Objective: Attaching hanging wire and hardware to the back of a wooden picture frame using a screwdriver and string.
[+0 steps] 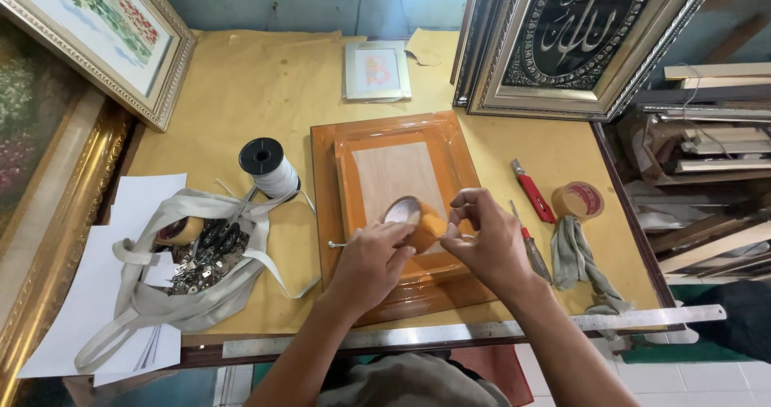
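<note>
Tape roll (pixel 415 218), orange-brown, is between my two hands, just above the lower part of the wooden picture frame (pixel 384 138) that lies back-side up on the yellow table (pixel 265 77). My left hand (pixel 371 262) holds the roll from the side, fingers closed on its edge. My right hand (pixel 486 238) pinches thumb and first fingers together just beside the roll, I think on the loose end of the tape, but the strip itself is too thin to see. As I judge it, no tape is yet on the backing board (pixel 397 174), so the taping is only starting. Right of my fingers lie a red cutter (pixel 533 192), a screwdriver (pixel 532 248) and a second tape roll (pixel 579 200).
</note>
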